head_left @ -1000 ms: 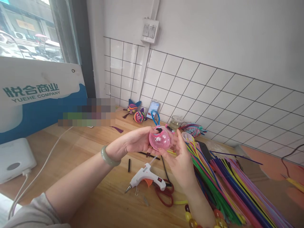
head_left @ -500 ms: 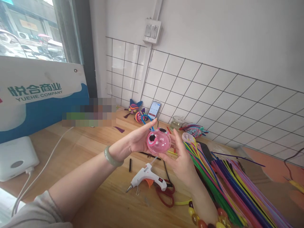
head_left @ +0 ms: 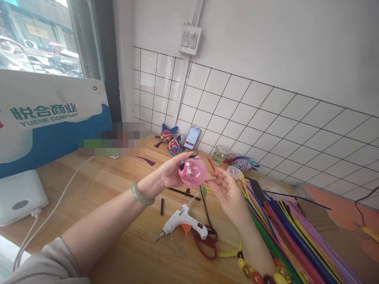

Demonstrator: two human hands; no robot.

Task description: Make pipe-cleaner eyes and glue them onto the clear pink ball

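Observation:
A pink clear round cup-like piece (head_left: 195,173) with black and pink eye-like parts on its upper left side rests in my left hand (head_left: 171,173), whose fingers go behind it. A blue loop (head_left: 175,150) sticks out at its upper left. Just to the right of the piece is my right hand (head_left: 225,189), thumb and forefinger brought near each other at a thin reddish bit; whether they grip it is too small to tell. Below the hands, a white glue gun (head_left: 183,221) lies on the wooden table, over red-handled scissors (head_left: 206,249).
Bundles of coloured pipe cleaners (head_left: 290,236) cover the right side. Behind stand a phone (head_left: 192,138), a glass jar (head_left: 220,154) and colourful fish-like crafts (head_left: 243,162). A short black stick (head_left: 162,206) and a white cabled device (head_left: 22,197) lie left.
The pink piece has turned and shifted slightly left in my left hand. My right hand has come off its right side, and its fingers have drawn together.

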